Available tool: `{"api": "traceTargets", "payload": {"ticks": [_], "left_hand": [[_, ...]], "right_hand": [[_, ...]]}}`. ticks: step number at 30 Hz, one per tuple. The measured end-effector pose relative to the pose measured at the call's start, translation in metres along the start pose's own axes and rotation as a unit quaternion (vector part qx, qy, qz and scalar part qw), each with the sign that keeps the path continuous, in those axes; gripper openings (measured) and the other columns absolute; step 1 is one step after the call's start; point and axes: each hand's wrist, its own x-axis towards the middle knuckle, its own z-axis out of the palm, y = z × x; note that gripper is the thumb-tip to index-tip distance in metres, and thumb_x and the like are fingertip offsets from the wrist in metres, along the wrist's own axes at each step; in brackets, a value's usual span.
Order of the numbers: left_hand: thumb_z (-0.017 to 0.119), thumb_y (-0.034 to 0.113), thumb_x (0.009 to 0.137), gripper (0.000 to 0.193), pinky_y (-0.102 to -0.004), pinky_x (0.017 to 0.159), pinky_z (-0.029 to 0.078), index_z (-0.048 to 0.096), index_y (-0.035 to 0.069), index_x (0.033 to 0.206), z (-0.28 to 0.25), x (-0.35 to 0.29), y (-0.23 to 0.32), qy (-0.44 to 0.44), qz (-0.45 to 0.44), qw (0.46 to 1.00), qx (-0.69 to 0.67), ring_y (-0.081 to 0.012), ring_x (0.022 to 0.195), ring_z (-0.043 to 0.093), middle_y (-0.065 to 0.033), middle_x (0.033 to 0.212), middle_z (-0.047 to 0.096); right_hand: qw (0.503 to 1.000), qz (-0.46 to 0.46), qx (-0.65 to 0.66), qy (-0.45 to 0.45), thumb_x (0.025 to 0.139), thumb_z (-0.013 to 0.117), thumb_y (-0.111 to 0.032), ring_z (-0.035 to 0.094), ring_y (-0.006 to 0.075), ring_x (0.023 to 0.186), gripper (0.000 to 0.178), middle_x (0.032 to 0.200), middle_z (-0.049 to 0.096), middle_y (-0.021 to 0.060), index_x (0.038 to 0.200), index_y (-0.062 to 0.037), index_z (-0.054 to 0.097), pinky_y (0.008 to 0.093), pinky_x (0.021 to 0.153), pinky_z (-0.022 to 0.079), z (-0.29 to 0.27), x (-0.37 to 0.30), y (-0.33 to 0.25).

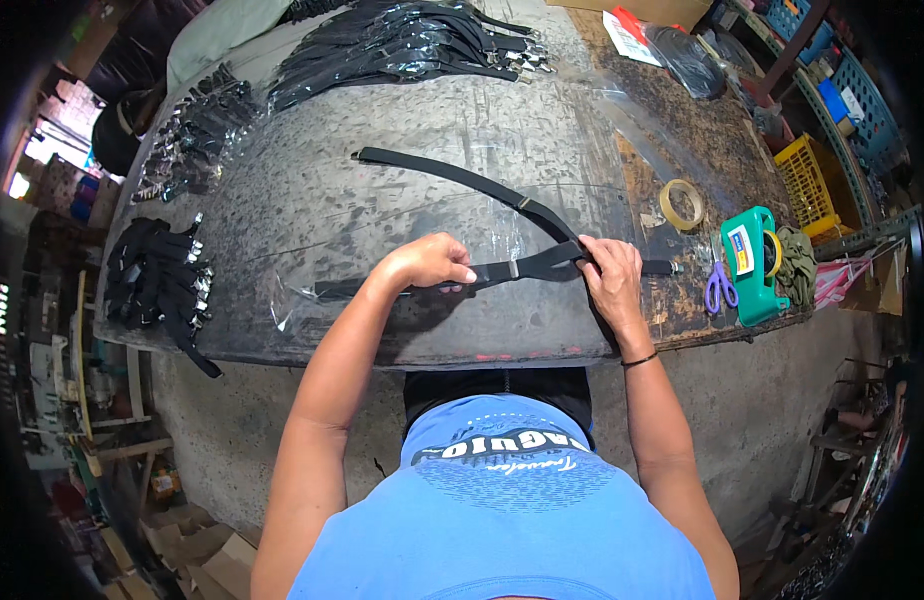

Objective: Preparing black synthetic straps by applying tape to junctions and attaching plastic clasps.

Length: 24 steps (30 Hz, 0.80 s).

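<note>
A pair of black elastic suspenders [452, 175] lies across the table in front of me. One strap arcs away to the far left, with a metal slider partway along it. My left hand [427, 262] is closed, thumb and fingers pinching the near strap close to another metal slider. At the place where the straps meet, my right hand [612, 275] grips the suspenders with bent fingers. A short strap end with a metal clip sticks out to the right of that hand. Clear plastic film [285, 302] lies by the near strap's left end.
Bundled black straps with clips lie in a big far pile [402, 45] and smaller left piles [197, 125], [157, 270]. At the right are a tape roll [666, 205], purple scissors [720, 290] and a green tape dispenser [757, 290]. A yellow crate [812, 185] stands beyond the worn table [432, 130].
</note>
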Motion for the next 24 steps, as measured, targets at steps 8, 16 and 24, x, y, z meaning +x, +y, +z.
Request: {"api": "traceTargets", "payload": {"ticks": [8, 16, 24], "left_hand": [[0.072, 0.022, 0.082, 0.022, -0.0308, 0.067, 0.048, 0.069, 0.002, 0.089, 0.001, 0.001, 0.016, -0.013, -0.008, 1.0, -0.015, -0.0121, 0.07, 0.062, -0.0042, 0.076, 0.069], [0.071, 0.021, 0.083, 0.022, -0.0298, 0.065, 0.048, 0.068, 0.0, 0.089, -0.001, -0.017, -0.002, -0.011, -0.036, 0.997, -0.074, -0.012, 0.068, 0.061, -0.004, 0.075, 0.068], [0.071, 0.022, 0.083, 0.021, -0.0294, 0.065, 0.047, 0.07, 0.001, 0.089, 0.006, -0.002, 0.005, -0.016, -0.023, 0.997, -0.067, -0.0111, 0.069, 0.061, -0.0036, 0.074, 0.068]], "right_hand": [[0.998, -0.008, 0.042, 0.049, 0.077, 0.065, -0.007, 0.051, 0.0336, 0.114, 0.042, 0.117, 0.056, 0.0128, 0.12, -0.0091, 0.062, 0.0476, 0.103, 0.035, -0.011, 0.003, -0.01], [0.982, -0.157, -0.043, -0.098, 0.084, 0.067, -0.021, 0.043, 0.0336, 0.125, 0.047, 0.128, 0.053, 0.0115, 0.127, -0.0077, 0.054, 0.0567, 0.106, 0.029, 0.009, 0.005, -0.063], [0.982, -0.148, -0.009, -0.115, 0.084, 0.068, -0.023, 0.044, 0.0324, 0.124, 0.041, 0.124, 0.055, 0.0101, 0.123, -0.0124, 0.059, 0.0559, 0.109, 0.025, 0.021, -0.004, -0.065]]}}
